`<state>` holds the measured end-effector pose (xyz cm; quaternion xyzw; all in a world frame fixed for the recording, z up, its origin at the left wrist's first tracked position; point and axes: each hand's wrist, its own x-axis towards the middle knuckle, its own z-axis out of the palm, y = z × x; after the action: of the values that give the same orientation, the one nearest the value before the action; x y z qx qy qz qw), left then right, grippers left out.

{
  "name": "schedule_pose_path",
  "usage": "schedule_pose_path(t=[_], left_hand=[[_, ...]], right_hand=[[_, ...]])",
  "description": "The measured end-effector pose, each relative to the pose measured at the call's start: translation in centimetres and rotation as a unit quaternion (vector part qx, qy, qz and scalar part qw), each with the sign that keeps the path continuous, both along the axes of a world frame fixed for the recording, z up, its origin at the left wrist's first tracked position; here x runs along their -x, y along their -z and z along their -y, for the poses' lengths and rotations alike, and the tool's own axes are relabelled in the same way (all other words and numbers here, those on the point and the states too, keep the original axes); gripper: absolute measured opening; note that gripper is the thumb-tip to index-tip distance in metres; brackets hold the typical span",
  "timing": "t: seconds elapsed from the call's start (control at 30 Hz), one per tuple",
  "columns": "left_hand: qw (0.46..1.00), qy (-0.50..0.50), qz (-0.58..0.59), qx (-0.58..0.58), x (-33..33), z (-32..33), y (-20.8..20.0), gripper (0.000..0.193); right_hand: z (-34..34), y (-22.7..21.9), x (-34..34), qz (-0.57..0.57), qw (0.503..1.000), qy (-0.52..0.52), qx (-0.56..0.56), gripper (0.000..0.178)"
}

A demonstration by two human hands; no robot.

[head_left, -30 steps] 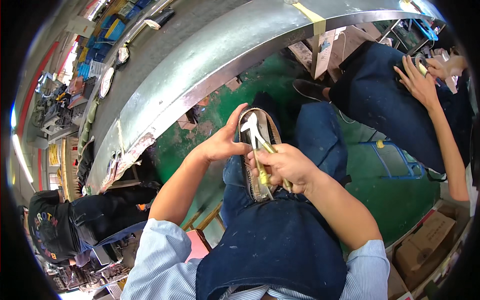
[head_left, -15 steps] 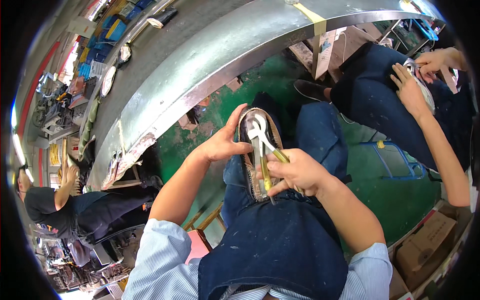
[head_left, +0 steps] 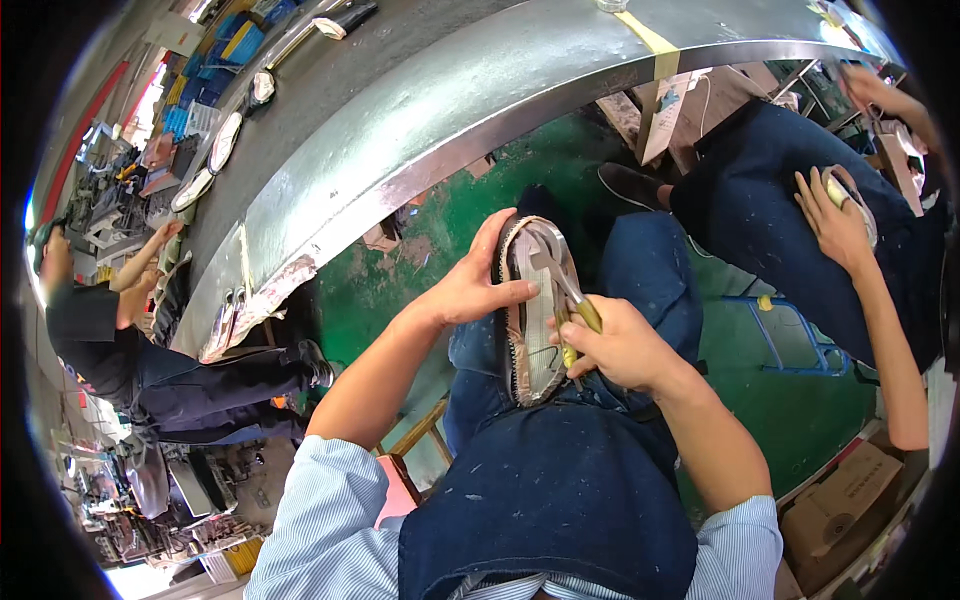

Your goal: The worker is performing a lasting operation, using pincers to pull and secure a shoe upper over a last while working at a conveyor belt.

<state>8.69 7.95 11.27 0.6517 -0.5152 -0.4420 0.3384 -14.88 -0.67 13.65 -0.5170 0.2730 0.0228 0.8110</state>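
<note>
Far left, we note a co-worker in a black shirt [head_left: 88, 315], one forearm stretched toward the edge of a long metal bench [head_left: 400, 125]. Blue crates [head_left: 205, 85] are stacked beyond. Along the bench's left side we see a pale shoe [head_left: 225, 142], one of several in a row.

Centre: the left hand [head_left: 475, 288] has its thumb and fingers spread wide, thumb lying over the near face, the other fingers around the left edge of a shoe with frayed tan edging [head_left: 530, 340]. That shoe lies lengthwise on the wearer's lap, over the dark apron and left thigh, its long pale face turned up at us.

Just right, the right hand [head_left: 625, 345] has its fingers curled in around the yellowish handles of metal pliers [head_left: 572, 280]. The head of the pliers lies over the shoe's far end (whether the jaws bite on anything, we cannot tell).

Farther right, a second co-worker sits in dark trousers [head_left: 765, 185], one hand [head_left: 842, 228] spread over a pale object on the thigh. Below we spot a blue metal frame [head_left: 790, 325] on the green floor [head_left: 740, 420], then, at lower right, a cardboard box [head_left: 840, 505].
</note>
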Motion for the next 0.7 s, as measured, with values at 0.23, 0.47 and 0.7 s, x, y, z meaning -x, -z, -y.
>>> schedule_pose_path(t=[0.23,0.47,0.7], left_hand=[[0.977,-0.051,0.147,0.145,3.7,2.2,0.9,0.057],[0.979,-0.092,-0.182,0.0,4.7,4.6,7.7,0.049],[0.918,-0.145,-0.342,-0.137,5.4,7.3,9.9,0.042]], right_hand=[[1.0,2.3,2.3,0.019,0.99,0.07,-0.121,0.031],[4.1,1.8,2.9,-0.164,0.967,-0.014,0.193,0.025],[3.8,7.8,2.8,-0.19,0.925,0.028,0.327,0.021]])
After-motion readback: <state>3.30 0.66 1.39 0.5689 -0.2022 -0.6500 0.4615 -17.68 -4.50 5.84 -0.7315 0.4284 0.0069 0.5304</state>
